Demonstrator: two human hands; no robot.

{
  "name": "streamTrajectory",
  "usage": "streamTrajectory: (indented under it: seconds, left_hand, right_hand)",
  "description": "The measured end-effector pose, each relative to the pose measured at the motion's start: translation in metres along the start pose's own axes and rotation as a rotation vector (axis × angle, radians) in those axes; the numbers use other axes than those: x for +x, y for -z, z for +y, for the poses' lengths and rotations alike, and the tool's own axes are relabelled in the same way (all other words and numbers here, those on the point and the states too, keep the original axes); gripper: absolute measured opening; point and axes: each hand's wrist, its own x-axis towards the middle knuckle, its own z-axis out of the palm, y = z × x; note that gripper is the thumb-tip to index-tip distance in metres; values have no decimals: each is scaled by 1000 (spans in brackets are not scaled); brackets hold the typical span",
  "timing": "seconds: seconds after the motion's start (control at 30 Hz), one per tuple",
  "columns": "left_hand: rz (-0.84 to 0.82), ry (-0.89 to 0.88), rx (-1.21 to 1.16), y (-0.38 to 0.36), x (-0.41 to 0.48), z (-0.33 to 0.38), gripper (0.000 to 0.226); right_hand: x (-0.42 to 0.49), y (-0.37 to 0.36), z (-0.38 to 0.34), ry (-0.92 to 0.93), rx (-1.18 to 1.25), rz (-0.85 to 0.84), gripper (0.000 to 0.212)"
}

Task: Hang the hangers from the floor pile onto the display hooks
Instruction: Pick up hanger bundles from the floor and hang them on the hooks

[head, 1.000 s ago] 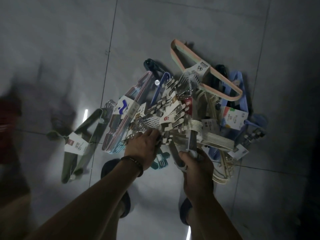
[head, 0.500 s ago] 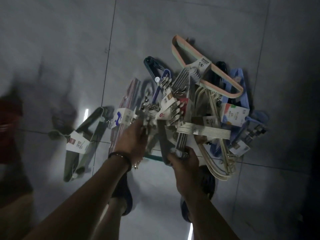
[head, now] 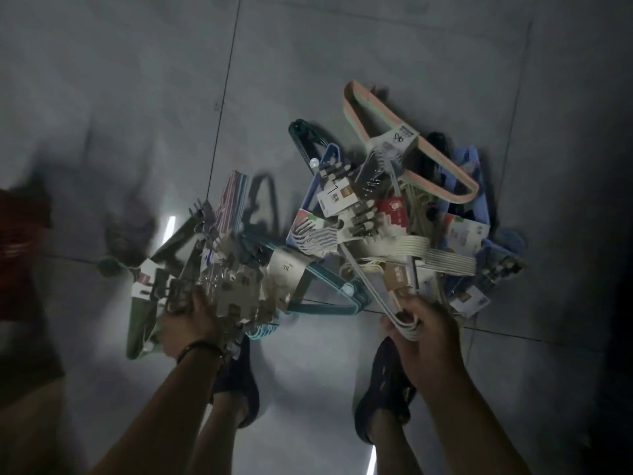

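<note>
Hangers have parted since a moment ago: a clip bundle now sits left of the floor pile, clenched in the left hand, while the right hand clutches pale hangers seemingly snagged in the heap. The step looks like gathering; next, tease them free and carry them to the hooks, unseen here.

A glossy grey tiled floor fills the view, dim and darker toward the right edge. Thin dark grout lines divide it into large tiles. A short bright strip of reflected light lies on the tile left of centre, and a second strip shows at the bottom edge. Two dark shoes stand on the near tile, the left shoe well apart from the right shoe, with bare legs above them. A dark bracelet circles the left wrist. A blurred red shape sits at the left edge, above a blurred tan shape.
</note>
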Motion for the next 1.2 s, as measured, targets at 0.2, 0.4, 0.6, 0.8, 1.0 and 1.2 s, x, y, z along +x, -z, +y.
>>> streamTrajectory:
  seconds: [0.2, 0.4, 0.6, 0.8, 1.0, 1.2]
  left_hand:
    - [-114, 203, 192, -28, 94, -96, 104]
    - [-221, 47, 424, -30, -40, 7, 101]
    - [-721, -790, 199, -71, -170, 141, 80]
    - [-894, -1269, 674, -93, -159, 204, 38]
    - [-697, -1015, 633, -82, -89, 151, 43]
    - [-580, -948, 609, -83, -80, 99, 34]
  right_hand:
    - [-12, -6, -25, 94, -84, 220, 43]
    - [-9, -20, -1, -2, -99, 353, 20]
    - [-12, -29, 13, 40, -271, 332, 26]
    - [-9, -22, 18, 52, -332, 356, 24]
    - [-9, -4, 10, 100, -321, 335, 19]
    - [-19, -4, 18, 301, -572, 257, 18]
